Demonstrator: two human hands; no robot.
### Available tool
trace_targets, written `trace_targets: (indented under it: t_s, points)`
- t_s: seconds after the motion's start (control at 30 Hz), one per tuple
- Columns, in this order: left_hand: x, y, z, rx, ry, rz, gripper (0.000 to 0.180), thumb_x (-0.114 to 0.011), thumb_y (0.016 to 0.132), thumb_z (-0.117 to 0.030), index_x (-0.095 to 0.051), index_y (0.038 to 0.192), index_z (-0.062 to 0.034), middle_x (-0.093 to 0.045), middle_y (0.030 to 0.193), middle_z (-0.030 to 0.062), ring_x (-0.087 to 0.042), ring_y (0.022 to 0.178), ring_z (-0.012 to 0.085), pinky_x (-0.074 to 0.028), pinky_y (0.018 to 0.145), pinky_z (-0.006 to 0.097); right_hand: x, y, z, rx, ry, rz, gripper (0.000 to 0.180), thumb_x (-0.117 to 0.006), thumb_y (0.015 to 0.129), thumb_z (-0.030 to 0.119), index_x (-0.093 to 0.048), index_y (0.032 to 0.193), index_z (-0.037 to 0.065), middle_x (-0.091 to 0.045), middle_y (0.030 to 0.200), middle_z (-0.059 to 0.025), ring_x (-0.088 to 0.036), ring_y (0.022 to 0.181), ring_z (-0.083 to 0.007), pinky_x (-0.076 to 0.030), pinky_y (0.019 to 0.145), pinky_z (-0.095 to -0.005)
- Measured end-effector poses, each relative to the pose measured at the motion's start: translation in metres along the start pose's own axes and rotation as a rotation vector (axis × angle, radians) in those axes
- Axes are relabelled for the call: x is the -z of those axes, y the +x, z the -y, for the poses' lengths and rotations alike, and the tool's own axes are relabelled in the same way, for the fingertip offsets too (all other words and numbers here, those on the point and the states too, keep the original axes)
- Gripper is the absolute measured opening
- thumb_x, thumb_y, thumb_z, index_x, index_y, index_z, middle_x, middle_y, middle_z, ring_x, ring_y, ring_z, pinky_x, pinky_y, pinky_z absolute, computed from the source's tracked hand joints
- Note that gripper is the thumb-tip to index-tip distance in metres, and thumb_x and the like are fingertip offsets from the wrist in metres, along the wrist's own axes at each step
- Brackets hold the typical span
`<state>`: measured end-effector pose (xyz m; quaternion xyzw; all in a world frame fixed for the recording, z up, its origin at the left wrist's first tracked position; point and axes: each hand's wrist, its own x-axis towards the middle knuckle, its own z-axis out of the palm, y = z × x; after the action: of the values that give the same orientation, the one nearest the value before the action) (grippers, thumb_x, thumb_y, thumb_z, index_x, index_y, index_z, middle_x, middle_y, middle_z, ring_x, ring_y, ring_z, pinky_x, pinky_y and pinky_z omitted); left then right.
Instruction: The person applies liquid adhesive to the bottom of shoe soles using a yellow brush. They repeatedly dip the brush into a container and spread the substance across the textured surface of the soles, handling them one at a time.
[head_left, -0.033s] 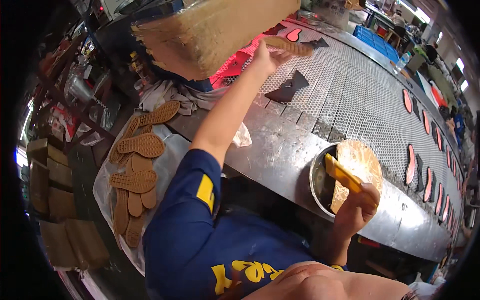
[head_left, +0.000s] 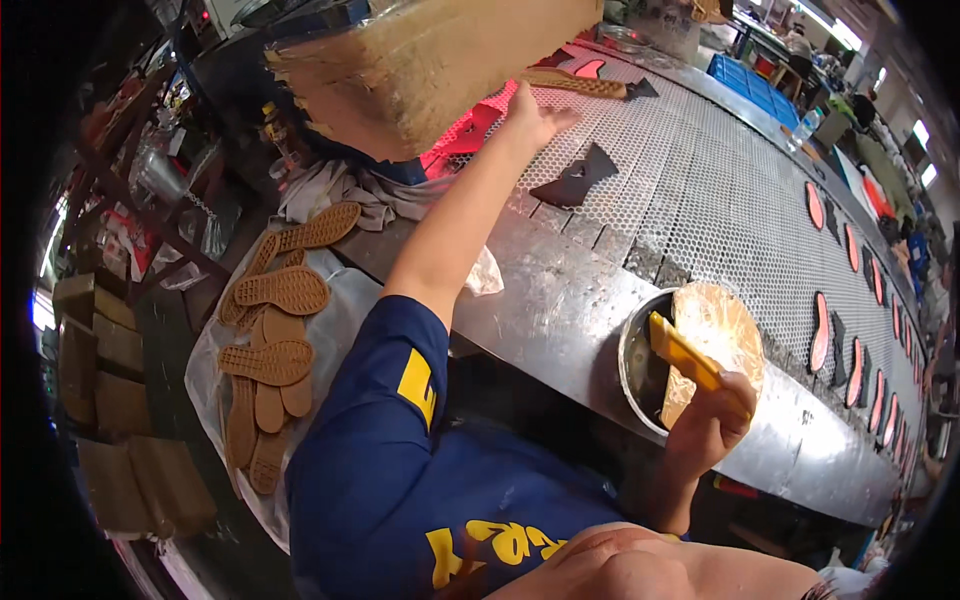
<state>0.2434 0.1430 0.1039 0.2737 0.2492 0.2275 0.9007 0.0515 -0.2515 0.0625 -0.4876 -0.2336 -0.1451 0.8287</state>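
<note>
Head view: left hand (head_left: pixel 528 118) open over the belt (head_left: pixel 700 200), sole (head_left: pixel 572 84) already laid; right hand (head_left: pixel 712 428) grips the yellow brush (head_left: pixel 684 356), stack of soles (head_left: pixel 272 360) waiting.

Tan rubber shoe soles (head_left: pixel 272 365) lie heaped on a plastic sheet (head_left: pixel 345 310), well left of the left hand. Pink insoles (head_left: pixel 822 330) sit in rows on the perforated metal conveyor (head_left: pixel 720 210), right of both hands. A blue crate (head_left: pixel 755 88) stands beyond.
</note>
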Motion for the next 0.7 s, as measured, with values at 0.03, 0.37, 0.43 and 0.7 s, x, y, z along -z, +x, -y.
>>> trace_targets:
  t_s: [0.03,0.37,0.43,0.7]
  points:
    - [0.002,0.005,0.012,0.079,0.133,0.122,0.057,-0.034,0.098,-0.049,-0.043,0.126,0.0000,-0.058,0.107,0.0196,-0.059,0.096,0.0339,-0.051,0.080,0.047,0.007,-0.001,-0.002,0.018,-0.021,0.004,0.013,-0.055,0.090,0.001,-0.057,0.103,-0.001,-0.059,0.101,-0.0095,-0.056,0.093,-0.0156,-0.042,0.088,-0.0288]
    - [0.197,-0.190,0.024,-0.930,1.881,0.211,0.060,-0.065,0.082,-0.021,-0.041,0.132,-0.0008,-0.047,0.129,0.0221,-0.045,0.121,0.0371,-0.034,0.104,0.049,0.075,-0.011,-0.027,-0.036,-0.244,-0.198,0.022,-0.053,0.097,0.012,-0.056,0.113,-0.002,-0.058,0.110,-0.0135,-0.059,0.098,-0.0230,-0.049,0.086,-0.0342]
    - [0.227,-0.199,-0.025,-0.930,2.130,-0.133,0.062,-0.066,0.079,-0.022,-0.042,0.131,0.0007,-0.042,0.134,0.0241,-0.039,0.126,0.0393,-0.028,0.109,0.046,0.078,-0.010,-0.025,-0.042,-0.266,-0.196,0.024,-0.053,0.097,0.012,-0.056,0.114,-0.004,-0.060,0.109,-0.0144,-0.060,0.100,-0.0239,-0.048,0.090,-0.0349]
    - [0.372,-0.203,-0.156,-0.120,2.229,-1.047,0.084,-0.053,0.084,-0.057,-0.026,0.147,-0.0076,-0.027,0.148,0.0254,-0.016,0.140,0.0429,-0.007,0.107,0.066,0.062,-0.014,-0.033,-0.060,-0.700,0.042,0.020,-0.050,0.093,-0.003,-0.060,0.109,-0.003,-0.061,0.100,-0.0117,-0.057,0.098,-0.0200,-0.046,0.087,-0.0327]
